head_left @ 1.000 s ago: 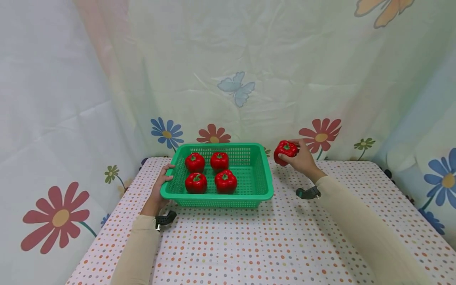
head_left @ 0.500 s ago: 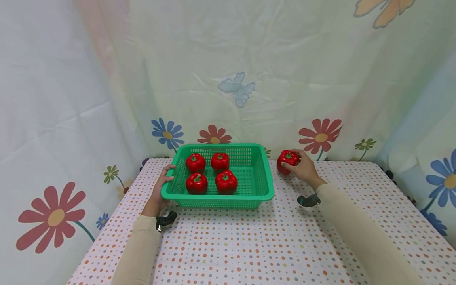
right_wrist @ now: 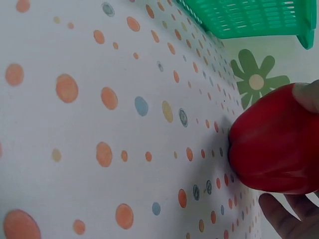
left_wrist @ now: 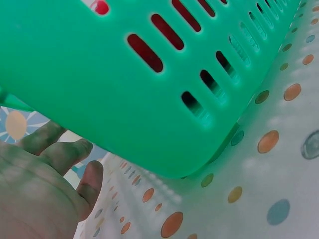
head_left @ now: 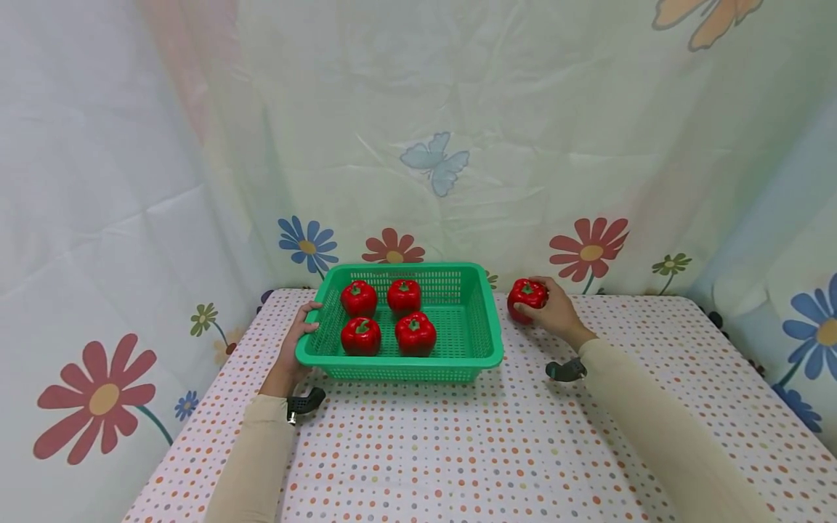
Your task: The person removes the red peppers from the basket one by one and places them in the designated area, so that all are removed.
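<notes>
A green plastic basket (head_left: 399, 370) stands on the table with several red bell peppers inside, among them a front-left pepper (head_left: 360, 336) and a front-right pepper (head_left: 415, 334). My left hand (head_left: 292, 345) holds the basket's left rim; in the left wrist view some of its fingers (left_wrist: 90, 181) lie loosely bent outside the basket wall. To the right of the basket, my right hand (head_left: 556, 314) grips another red bell pepper (head_left: 523, 299), thumb on its near side. In the right wrist view this pepper (right_wrist: 274, 142) is at the tabletop; contact beneath it is hard to tell.
A dotted cloth (head_left: 418, 450) covers the table. Behind it hangs a pale curtain (head_left: 523, 145) printed with flowers and a butterfly. The basket's right part, beside the peppers, shows its bare floor (head_left: 458, 330).
My right hand has lowered the bell pepper toward the table right of the basket, and over the last half second it has barely moved. The left hand stays at the basket rim.
</notes>
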{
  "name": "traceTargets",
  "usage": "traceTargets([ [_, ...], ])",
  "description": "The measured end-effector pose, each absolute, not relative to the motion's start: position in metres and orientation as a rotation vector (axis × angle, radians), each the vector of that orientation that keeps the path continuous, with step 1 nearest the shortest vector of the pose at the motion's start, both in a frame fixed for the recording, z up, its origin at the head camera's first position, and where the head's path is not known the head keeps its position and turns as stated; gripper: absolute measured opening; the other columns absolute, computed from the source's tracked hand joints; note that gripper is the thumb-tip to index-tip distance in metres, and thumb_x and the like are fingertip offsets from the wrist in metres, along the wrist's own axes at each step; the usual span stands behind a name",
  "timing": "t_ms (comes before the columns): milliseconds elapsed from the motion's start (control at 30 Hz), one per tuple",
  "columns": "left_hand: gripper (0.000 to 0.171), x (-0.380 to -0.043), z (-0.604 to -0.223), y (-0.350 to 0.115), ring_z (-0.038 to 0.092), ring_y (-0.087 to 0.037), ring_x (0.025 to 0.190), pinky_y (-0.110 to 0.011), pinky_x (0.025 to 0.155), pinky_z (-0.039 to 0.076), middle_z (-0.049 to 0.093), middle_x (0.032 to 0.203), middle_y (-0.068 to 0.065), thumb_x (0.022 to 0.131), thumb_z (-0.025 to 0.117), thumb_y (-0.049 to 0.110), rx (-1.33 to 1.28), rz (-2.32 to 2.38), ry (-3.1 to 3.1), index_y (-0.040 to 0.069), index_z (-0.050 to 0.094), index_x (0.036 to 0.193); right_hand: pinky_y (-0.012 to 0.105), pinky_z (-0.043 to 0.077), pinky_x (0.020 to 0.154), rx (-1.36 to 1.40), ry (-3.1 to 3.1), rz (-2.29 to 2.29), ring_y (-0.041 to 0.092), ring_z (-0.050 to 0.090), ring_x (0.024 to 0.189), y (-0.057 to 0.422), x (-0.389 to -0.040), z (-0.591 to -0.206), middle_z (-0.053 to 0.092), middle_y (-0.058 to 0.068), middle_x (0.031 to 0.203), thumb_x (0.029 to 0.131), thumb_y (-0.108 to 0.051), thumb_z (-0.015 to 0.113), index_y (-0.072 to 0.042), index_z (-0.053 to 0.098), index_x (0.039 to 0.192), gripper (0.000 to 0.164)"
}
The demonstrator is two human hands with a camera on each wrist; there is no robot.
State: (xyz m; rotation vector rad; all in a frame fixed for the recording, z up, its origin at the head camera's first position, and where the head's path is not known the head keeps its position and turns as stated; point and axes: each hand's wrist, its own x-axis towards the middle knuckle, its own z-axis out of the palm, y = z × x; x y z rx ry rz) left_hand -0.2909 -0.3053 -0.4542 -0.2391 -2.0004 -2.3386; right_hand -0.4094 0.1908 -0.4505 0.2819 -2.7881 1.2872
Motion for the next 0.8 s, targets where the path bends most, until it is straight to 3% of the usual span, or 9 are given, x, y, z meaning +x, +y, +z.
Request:
traceTargets([
  [267,0.037,-0.289,-0.453,-0.304,0.036,-0.033,0.127,-0.036,0.092,0.048,0.021,0.153,-0.015,0.095,0.031,0.010,-0.231,-2.335,-2.002,0.030,0.037,0.125,0.065,0.033,0.106,0.302,-2.748,1.286,0.053,0.028,0.140,0.192,-0.409,-0.448,0.024,0.030,0.155,0.087,-0.025,0.073,-0.009,0.009,0.157,0.096],
  [567,0.037,-0.289,-0.452,-0.303,0.037,-0.032,0.126,-0.035,0.092,0.048,0.021,0.153,-0.014,0.095,0.031,0.010,-0.227,-2.337,-2.005,0.030,0.037,0.126,0.072,0.024,0.107,0.281,-2.573,1.439,0.046,0.016,0.148,0.179,-0.388,-0.407,0.017,0.019,0.163,0.087,-0.042,0.070,-0.021,0.007,0.158,0.097],
  [800,0.038,-0.286,-0.448,-0.302,0.037,-0.032,0.126,-0.036,0.093,0.048,0.023,0.151,-0.013,0.095,0.031,0.009,-0.232,-2.336,-2.000,0.026,0.036,0.128,0.068,0.014,0.114,0.603,-2.473,1.655,0.039,0.012,0.151,0.149,-0.376,-0.368,0.018,0.013,0.164,0.089,-0.031,0.071,-0.024,0.013,0.158,0.091],
])
